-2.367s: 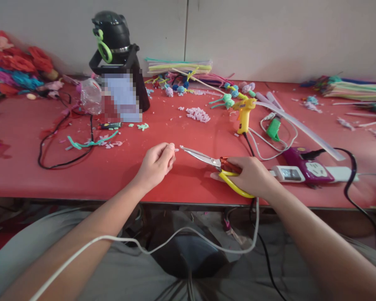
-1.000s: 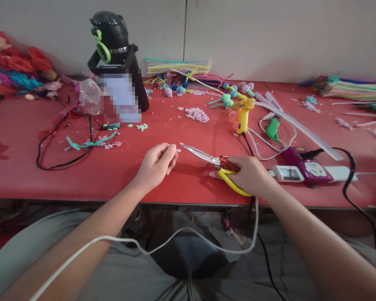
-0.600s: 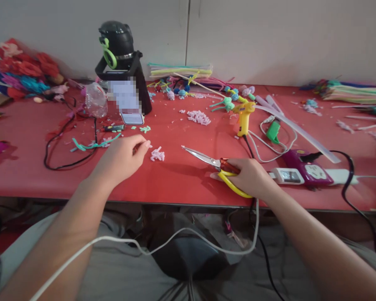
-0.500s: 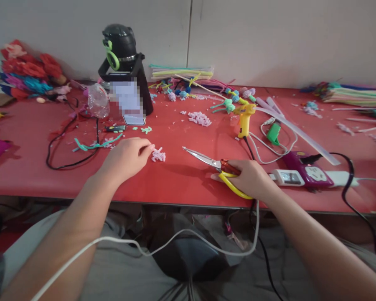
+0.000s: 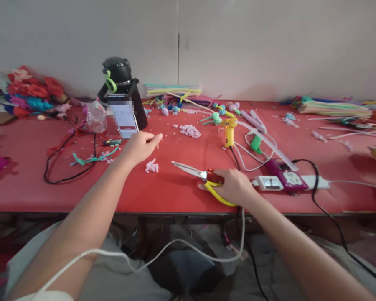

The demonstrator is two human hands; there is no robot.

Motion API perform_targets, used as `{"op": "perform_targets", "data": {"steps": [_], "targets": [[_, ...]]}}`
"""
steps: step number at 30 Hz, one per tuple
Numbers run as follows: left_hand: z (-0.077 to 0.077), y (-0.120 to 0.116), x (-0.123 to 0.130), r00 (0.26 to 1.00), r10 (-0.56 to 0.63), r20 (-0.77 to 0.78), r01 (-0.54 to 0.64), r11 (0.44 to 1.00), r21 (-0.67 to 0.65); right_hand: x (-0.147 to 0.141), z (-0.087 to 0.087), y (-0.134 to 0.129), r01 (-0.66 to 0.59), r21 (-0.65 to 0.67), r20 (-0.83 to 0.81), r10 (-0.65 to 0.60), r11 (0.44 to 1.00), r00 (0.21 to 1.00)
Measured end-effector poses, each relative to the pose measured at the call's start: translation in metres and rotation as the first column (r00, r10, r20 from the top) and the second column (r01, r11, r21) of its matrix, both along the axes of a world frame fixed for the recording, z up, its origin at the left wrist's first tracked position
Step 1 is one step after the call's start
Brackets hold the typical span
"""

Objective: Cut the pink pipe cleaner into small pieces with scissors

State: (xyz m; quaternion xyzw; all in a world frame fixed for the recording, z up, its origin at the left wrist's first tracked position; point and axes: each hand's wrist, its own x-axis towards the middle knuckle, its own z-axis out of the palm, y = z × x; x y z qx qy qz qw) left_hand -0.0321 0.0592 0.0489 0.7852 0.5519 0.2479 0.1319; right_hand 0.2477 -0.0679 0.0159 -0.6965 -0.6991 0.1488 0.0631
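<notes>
My left hand point(image 5: 140, 147) hovers over the red table in front of the phone, its fingers curled and thumb pressed in. Whatever lies between those fingers, if anything, is hidden. Just below it is a small pile of pale pink cut pieces point(image 5: 152, 166). My right hand point(image 5: 233, 184) is wrapped around the yellow and red handles of a pair of scissors point(image 5: 191, 170). The blades point left towards the small pile and look nearly closed. Farther back sits a larger heap of pink pieces point(image 5: 190, 131).
A black bottle point(image 5: 139, 106) has a phone point(image 5: 127, 123) leaning on it. A yellow glue gun point(image 5: 229, 131) stands right of centre, near a purple power strip point(image 5: 285, 173). Pipe-cleaner bundles point(image 5: 335, 107) lie at the back. A white cable point(image 5: 175, 241) hangs across my lap.
My left hand has lifted away from the small pink pile and moved up towards the phone. My right hand still holds the scissors. The whole view has shifted.
</notes>
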Motion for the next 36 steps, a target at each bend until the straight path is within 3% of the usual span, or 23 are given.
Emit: {"op": "perform_targets", "data": {"steps": [3,7,11,22,32,36], "targets": [[-0.006,0.035,0.019,0.998,-0.032,-0.048,0.033,0.999,0.025,-0.002,0.004,0.002,-0.022,-0.027,0.025,0.023,0.999,0.999],[-0.012,0.079,0.046,0.99,-0.087,-0.114,0.08,0.995,-0.066,-0.005,0.007,0.002,-0.006,-0.001,0.045,0.006,1.0,0.999],[-0.013,0.103,0.065,0.972,-0.122,-0.199,0.107,0.99,-0.088,-0.007,0.005,0.0,0.002,0.008,0.032,-0.002,1.0,0.999],[-0.015,0.118,0.08,0.918,-0.164,-0.362,0.107,0.979,-0.174,-0.006,0.002,0.001,-0.012,0.04,0.015,0.012,0.999,1.0],[-0.018,0.121,0.08,0.93,-0.124,-0.345,0.076,0.986,-0.149,-0.005,-0.003,0.002,-0.008,0.062,0.027,0.007,0.998,1.0],[-0.013,0.114,0.073,0.947,-0.111,-0.3,0.084,0.991,-0.102,-0.004,-0.003,0.002,-0.006,0.058,0.037,0.004,0.998,0.999]]}}
